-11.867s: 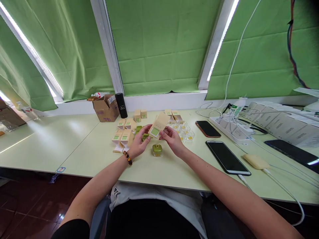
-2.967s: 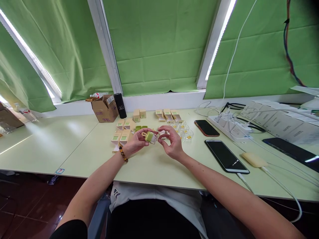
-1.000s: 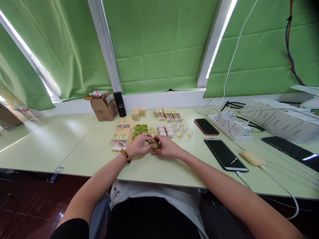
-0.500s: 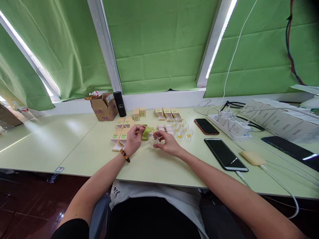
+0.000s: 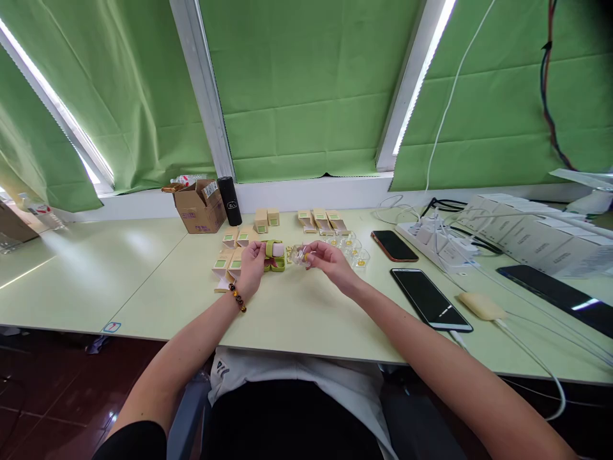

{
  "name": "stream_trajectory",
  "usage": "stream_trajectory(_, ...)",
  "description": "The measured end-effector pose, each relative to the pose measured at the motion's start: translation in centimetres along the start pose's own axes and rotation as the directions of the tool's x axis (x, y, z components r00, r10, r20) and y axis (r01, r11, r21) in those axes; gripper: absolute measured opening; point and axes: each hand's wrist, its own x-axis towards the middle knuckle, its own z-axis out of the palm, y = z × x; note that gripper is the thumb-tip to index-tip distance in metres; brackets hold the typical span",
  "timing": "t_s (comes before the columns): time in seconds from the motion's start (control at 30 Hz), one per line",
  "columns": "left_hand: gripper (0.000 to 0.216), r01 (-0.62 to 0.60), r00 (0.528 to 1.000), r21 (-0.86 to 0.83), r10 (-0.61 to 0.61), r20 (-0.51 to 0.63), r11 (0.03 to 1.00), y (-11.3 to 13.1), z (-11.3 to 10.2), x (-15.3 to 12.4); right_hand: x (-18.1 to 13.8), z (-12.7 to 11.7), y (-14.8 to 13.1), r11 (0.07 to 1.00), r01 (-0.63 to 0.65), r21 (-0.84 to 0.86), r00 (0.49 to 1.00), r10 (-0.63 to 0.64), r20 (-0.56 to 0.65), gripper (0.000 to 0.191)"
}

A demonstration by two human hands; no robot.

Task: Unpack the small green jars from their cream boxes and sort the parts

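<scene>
My left hand, a beaded bracelet at its wrist, is closed on the left edge of a small green case. A pale pink block shows in the upper part of the case. Just to the right, my right hand pinches a small clear plastic container with a spot of yellow by the fingertips. More clear containers with yellow centres stand behind my right hand, which partly hides them. Small open cardboard boxes lie beside my left hand.
More little boxes stand farther back, near a black bottle and a larger carton. On the right lie phones, a power strip, a yellowish block with a cable and a row of white boxes.
The clear container has moved slightly right and turned in my right hand. My left hand has shifted left and lowered, and the green case now shows opened out with the pink block in it.
</scene>
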Motion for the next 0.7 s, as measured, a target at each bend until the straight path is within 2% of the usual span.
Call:
stream_trajectory(0.07, 0.040, 0.012, 1.000, -0.011, -0.012, -0.008, 1.000, 0.0, -0.1, 0.1, 0.3, -0.6, -0.6, 0.974, -0.110, 0.196, 0.994, 0.105, 0.038, 0.035)
stream_trajectory(0.13, 0.039, 0.025, 1.000, -0.015, -0.025, -0.012, 1.000, 0.1, -0.1, 0.1, 0.4, -1.2, -1.5, 0.930, -0.186, 0.318, 0.982, 0.167, 0.086, 0.035)
stream_trajectory(0.2, 0.038, 0.038, 0.999, -0.015, -0.038, -0.010, 0.999, 0.1, -0.2, 0.1, 0.4, -1.8, -2.4, 0.912, -0.208, 0.354, 0.977, 0.179, 0.113, 0.033)
stream_trajectory(0.3, 0.038, 0.048, 0.999, -0.014, -0.049, -0.011, 0.999, 0.1, -0.2, 0.1, -0.2, -2.8, -3.3, 0.938, -0.170, 0.302, 0.983, 0.143, 0.112, 0.031)
stream_trajectory(0.37, 0.039, 0.045, 0.999, -0.020, -0.045, -0.009, 0.999, 0.1, -0.2, 0.1, -1.0, -3.8, -3.7, 0.981, -0.101, 0.164, 0.993, 0.091, 0.069, 0.033)
stream_trajectory(0.43, 0.039, 0.036, 0.999, -0.026, -0.037, -0.007, 0.999, 0.0, -0.1, 0.2, -1.9, -5.2, -3.9, 0.993, -0.011, -0.115, 1.000, 0.012, 0.007, 0.032)
stream_trajectory(0.47, 0.039, 0.032, 0.999, -0.027, -0.032, -0.007, 0.999, 0.0, -0.1, 0.2, -2.4, -6.0, -3.8, 0.959, 0.027, -0.281, 0.999, -0.034, -0.021, 0.031)
stream_trajectory(0.53, 0.039, 0.027, 1.000, -0.023, -0.028, -0.009, 0.999, 0.0, -0.1, 0.2, -3.6, -7.8, -3.7, 0.802, 0.058, -0.594, 0.987, -0.134, -0.085, 0.026)
stream_trajectory(0.57, 0.038, 0.026, 1.000, -0.018, -0.026, -0.011, 0.999, 0.0, -0.1, 0.2, -4.1, -8.6, -3.5, 0.716, 0.044, -0.697, 0.979, -0.172, -0.114, 0.023)
stream_trajectory(0.7, 0.036, 0.029, 1.000, -0.002, -0.029, -0.008, 1.000, 0.0, -0.1, 0.2, -6.4, -11.4, -2.3, 0.508, -0.063, -0.859, 0.956, -0.217, -0.199, 0.019)
